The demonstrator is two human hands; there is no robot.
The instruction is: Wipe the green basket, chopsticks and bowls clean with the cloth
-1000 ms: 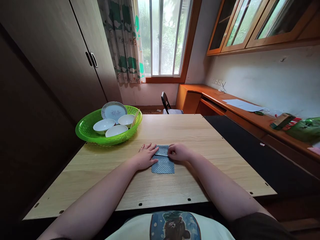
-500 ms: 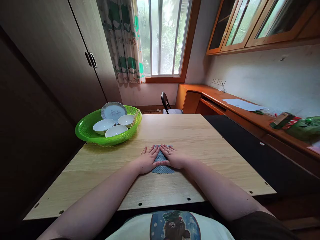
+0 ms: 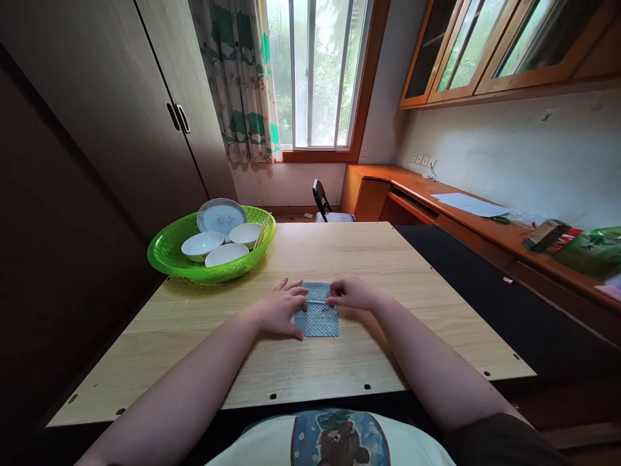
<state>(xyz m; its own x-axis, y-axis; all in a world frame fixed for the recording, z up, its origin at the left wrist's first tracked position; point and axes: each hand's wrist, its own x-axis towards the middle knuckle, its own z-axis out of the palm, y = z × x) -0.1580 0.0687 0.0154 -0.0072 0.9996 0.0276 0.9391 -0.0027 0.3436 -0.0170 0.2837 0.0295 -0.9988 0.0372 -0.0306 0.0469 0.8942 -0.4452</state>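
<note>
A small blue-grey textured cloth [image 3: 317,320] lies flat on the pale wooden table [image 3: 388,343], with a crease or fold line running across its upper half. My left hand [image 3: 284,309] rests at its left edge, fingers apart, fingertips on the cloth and thumb near its lower left corner. At the opposite edge, my right hand [image 3: 353,294] has its fingers curled in, thumb and forefinger pinching the cloth beside the crease. Its other fingertips are tucked out of sight.
A green plastic basket [image 3: 162,257] at the table's left back corner holds a patterned plate [image 3: 221,215], three white bowls [image 3: 227,254] and chopsticks [image 3: 262,230]. Beyond the far edge stands a folding chair [image 3: 322,199]. Along the right wall runs an orange-brown desk [image 3: 412,183] bearing papers.
Both hands, lying flat and together on the cloth before, have moved apart to its two sides. My right hand has curled its fingers at the right edge. More of the cloth shows.
</note>
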